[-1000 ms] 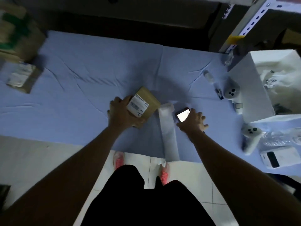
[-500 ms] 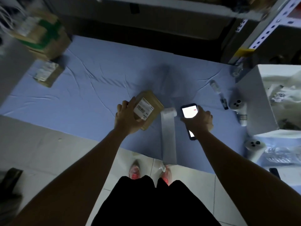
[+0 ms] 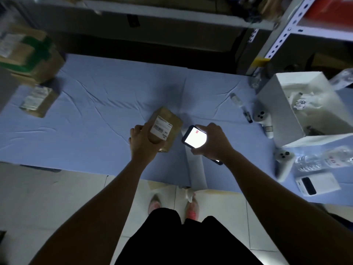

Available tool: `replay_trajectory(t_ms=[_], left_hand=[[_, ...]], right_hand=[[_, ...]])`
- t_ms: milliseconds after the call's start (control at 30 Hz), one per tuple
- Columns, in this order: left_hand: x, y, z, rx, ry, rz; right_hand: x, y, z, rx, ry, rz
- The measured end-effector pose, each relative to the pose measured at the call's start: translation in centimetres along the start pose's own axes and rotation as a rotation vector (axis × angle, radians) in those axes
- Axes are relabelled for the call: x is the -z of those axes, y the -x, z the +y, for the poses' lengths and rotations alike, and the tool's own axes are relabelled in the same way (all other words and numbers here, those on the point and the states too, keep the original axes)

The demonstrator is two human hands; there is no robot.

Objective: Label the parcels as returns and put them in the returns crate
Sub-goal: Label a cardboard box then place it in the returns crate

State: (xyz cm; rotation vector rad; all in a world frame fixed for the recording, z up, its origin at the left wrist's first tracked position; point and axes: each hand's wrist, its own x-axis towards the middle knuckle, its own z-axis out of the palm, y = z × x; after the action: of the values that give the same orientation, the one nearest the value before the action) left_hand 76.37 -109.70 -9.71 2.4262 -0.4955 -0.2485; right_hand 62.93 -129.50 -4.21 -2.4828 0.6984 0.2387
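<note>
Wide bare cloth (image 3: 95, 121) lies left of the parcel (image 3: 166, 127); white box (image 3: 277, 104), controllers (image 3: 260, 116) crowd right.

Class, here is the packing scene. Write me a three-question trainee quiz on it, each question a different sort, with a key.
1. True or false: the left hand grips the brown parcel, its white label facing the camera.
2. The right hand holds: A marker, B lit phone, C tape roll?
3. Fill in: the green-taped carton sits at the blue cloth's far ____ end.
Key: 1 true; 2 B; 3 left.
</note>
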Motion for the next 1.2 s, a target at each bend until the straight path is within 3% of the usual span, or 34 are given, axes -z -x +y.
replay_trajectory(t_ms=[400, 633, 1000, 1200], left_hand=[[-0.9, 0.5, 0.2, -0.065, -0.08, 0.038], [-0.6, 0.6, 0.0, -0.055, -0.039, 0.035], [-1.1, -1.3, -0.6, 0.146, 0.182, -0.11], [-1.5, -1.5, 0.1, 0.21, 0.211, -0.094]], right_hand=[[1.4, 2.1, 0.6, 0.026, 0.203, -0.045], [1.6, 2.5, 1.6, -0.012, 0.196, -0.029], [-2.5, 1.0, 6.8, -0.376, -0.001, 0.109], [-4.6, -0.6, 8.4, -0.446, -0.008, 0.105]])
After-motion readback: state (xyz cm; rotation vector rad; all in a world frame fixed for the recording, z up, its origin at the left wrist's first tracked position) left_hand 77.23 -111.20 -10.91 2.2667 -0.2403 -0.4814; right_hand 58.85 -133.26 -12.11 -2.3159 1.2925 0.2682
